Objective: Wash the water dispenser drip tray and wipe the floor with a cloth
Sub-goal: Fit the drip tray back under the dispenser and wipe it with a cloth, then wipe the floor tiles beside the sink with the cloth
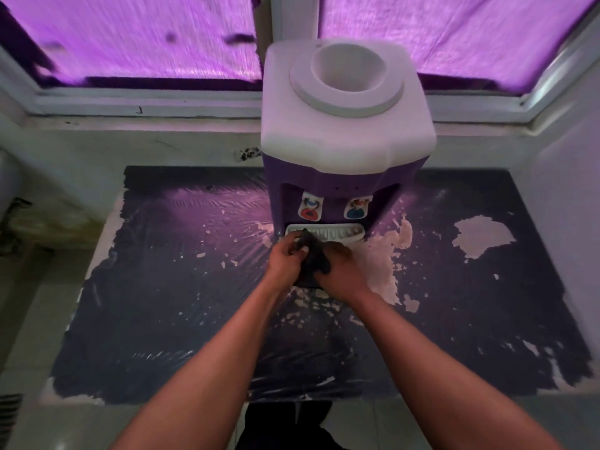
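Purple light from the curtained windows (136,40) falls over a dark, worn floor covering (181,306) whose surface has flaked away in pale patches, most heavily just in front and to the right of the water dispenser (344,141). That dispenser, white on top and purple below, stands at the back edge of the covering against the low wall beneath the window sill (146,105); its round bottle well on top holds no bottle. Two taps sit in the recess on the dispenser's front, the red tap (311,212) on the left and the blue tap (356,211) on the right.

Directly under the taps, at the dispenser's foot, the white slotted drip tray (334,233) sits in its slot, its front rim just behind the person's hands. Both bare forearms reach forward from the bottom of the view and meet in front of the tray. The left hand (287,258) and the right hand (341,269) are both closed around a dark cloth (313,254), bunched between them (the folds are too dark to read clearly), with one corner of it rising over the tray's near-left edge. A lower edge of the cloth hangs beneath the hands, just above the flaked floor covering. Pale floor tiles (35,319) border the covering on the left of the dispenser.
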`<state>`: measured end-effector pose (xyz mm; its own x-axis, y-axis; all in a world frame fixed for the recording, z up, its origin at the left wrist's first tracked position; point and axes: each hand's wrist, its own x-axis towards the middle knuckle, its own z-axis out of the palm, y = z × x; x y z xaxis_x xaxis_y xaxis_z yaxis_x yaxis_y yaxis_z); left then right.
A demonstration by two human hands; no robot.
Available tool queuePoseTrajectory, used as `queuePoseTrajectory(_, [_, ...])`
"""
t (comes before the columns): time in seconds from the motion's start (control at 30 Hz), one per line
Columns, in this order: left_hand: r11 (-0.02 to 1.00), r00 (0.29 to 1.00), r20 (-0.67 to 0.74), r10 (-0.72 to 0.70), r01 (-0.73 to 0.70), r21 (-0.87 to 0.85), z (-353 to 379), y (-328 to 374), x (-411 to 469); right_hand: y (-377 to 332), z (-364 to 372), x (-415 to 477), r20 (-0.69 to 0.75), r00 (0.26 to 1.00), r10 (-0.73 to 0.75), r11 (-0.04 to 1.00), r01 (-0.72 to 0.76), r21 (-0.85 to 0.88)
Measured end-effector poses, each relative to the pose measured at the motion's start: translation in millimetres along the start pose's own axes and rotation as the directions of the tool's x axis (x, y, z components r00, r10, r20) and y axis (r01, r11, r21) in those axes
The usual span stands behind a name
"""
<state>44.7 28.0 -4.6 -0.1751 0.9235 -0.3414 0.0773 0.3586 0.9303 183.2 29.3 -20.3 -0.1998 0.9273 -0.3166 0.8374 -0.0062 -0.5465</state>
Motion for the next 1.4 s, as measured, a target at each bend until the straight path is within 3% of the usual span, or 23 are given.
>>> queuePoseTrajectory(0.17, [0.990,0.988,0.106,0.110,-0.118,0.073,-25,37,-30,-37,-24,-32,-0.071,0.990,-0.125,0.962,0.138,0.236])
queuePoseTrajectory(0.33, [0.951,0.967,0.189,0.169,-0.210,0.227,-73,69,-60,-69,-33,-50,0.028,0.978,-0.205,0.864,0.167,0.476])
queuePoseTrajectory(0.5, [0.927,0.964,0.159,0.215,-0.252,0.277,-136,91,-84,-111,-22,-57,0.205,0.933,-0.295,0.807,0.128,0.576])
queuePoseTrajectory(0.63, [0.916,0.966,-0.021,0.259,-0.239,0.321,-191,94,-92,-169,-12,-68,0.253,0.908,-0.334,0.764,0.104,0.636])
queuePoseTrajectory(0.73, [0.957,0.936,-0.257,0.239,-0.183,0.226,-232,80,-101,-217,2,-75,0.274,0.901,-0.337,0.683,0.033,0.730])
queuePoseTrajectory(0.83, [0.999,0.926,-0.377,-0.009,-0.005,-0.038,-276,50,-114,-268,25,-84,0.335,0.884,-0.325,0.529,-0.124,0.840])
queuePoseTrajectory(0.9, [0.959,0.931,-0.297,-0.210,0.137,-0.249,-309,24,-128,-303,47,-86,0.371,0.876,-0.307,0.420,-0.225,0.879])
queuePoseTrajectory(0.97, [0.872,0.939,-0.144,-0.312,0.224,-0.435,-346,1,-144,-341,75,-88,0.394,0.879,-0.268,0.357,-0.289,0.888])
queuePoseTrajectory(1.1, [0.591,0.981,0.103,-0.163,0.181,-0.786,-429,-23,-181,-417,138,-90,0.443,0.876,-0.189,0.310,-0.375,0.874])
queuePoseTrajectory(1.17, [0.587,0.987,0.080,-0.138,0.146,-0.796,-471,-27,-188,-448,163,-90,0.456,0.870,-0.188,0.284,-0.396,0.873])
queuePoseTrajectory(1.23, [0.680,0.987,-0.012,-0.158,0.100,-0.726,-508,-27,-189,-471,183,-87,0.472,0.863,-0.179,0.272,-0.418,0.867])
queuePoseTrajectory(1.3, [0.748,0.985,-0.099,-0.142,0.041,-0.663,-540,-27,-182,-489,198,-83,0.477,0.866,-0.149,0.309,-0.418,0.855])
queuePoseTrajectory(1.4, [0.793,0.964,-0.230,-0.133,-0.036,-0.608,-581,-26,-167,-506,210,-72,0.472,0.881,-0.046,0.474,-0.396,0.786])
